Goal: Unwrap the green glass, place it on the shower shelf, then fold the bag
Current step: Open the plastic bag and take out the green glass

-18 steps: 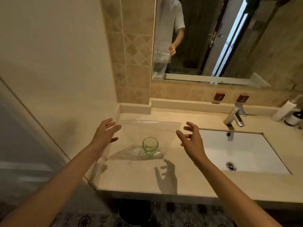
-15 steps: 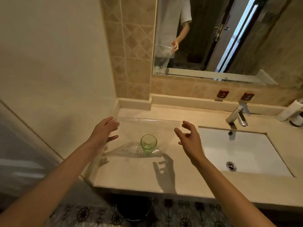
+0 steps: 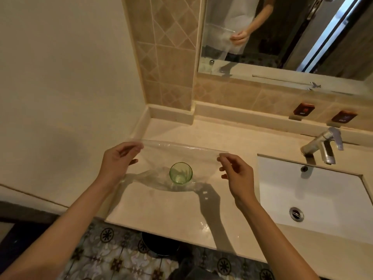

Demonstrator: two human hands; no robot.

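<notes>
Pinching bag (image 3: 181, 156) top corners, L hand (image 3: 118, 160) & R hand (image 3: 237, 174) fingers tight; green glass (image 3: 181, 173) inside.

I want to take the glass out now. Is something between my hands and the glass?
Yes, the bag. The left hand and right hand pinch its top edge at the two corners, and the glass stands upright on the counter behind that clear film, between the hands.

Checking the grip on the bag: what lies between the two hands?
In the head view, the clear bag's taut top edge spans left hand to right hand; the green glass stands just below it.
</notes>
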